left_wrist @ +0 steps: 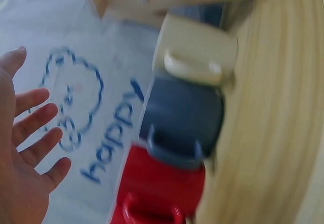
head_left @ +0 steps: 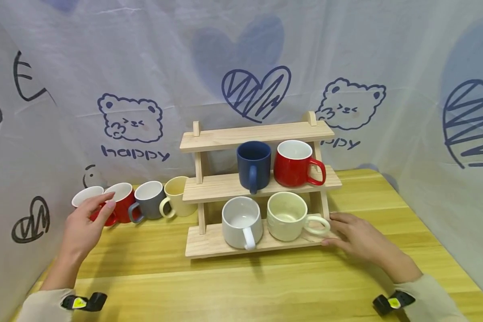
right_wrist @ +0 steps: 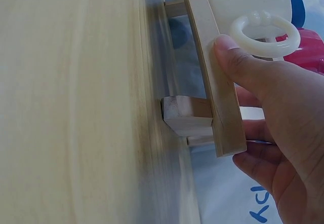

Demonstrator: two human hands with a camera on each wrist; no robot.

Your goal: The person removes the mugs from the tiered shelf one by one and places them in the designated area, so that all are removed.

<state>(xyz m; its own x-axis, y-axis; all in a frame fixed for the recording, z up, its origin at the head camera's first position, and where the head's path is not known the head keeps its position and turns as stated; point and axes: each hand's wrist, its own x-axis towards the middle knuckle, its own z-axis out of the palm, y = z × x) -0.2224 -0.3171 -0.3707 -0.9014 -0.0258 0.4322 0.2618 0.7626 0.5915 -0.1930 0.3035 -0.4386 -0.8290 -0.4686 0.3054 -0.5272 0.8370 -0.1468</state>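
Note:
A three-tier wooden display shelf [head_left: 261, 136] stands on the table. My right hand [head_left: 360, 239] grips the right end of its bottom board, thumb on the front edge [right_wrist: 223, 92] and fingers on the other side. Just beside that hand is a cream mug [head_left: 285, 219], its ring handle [right_wrist: 291, 46] close to the thumb. Left of it stands a white mug [head_left: 241, 223]. The middle tier carries a blue mug [head_left: 253, 165] and a red mug [head_left: 293, 167]. Near the leftmost mugs, my left hand [head_left: 82, 226] hovers with fingers extended, holding nothing.
Left of the shelf, mugs stand in a row on the table: a partly hidden one [head_left: 84, 194] with a white interior, a red one [head_left: 124, 205], a grey one [head_left: 150, 203] and a pale yellow one [head_left: 181, 197]. A printed curtain [head_left: 173, 58] hangs behind.

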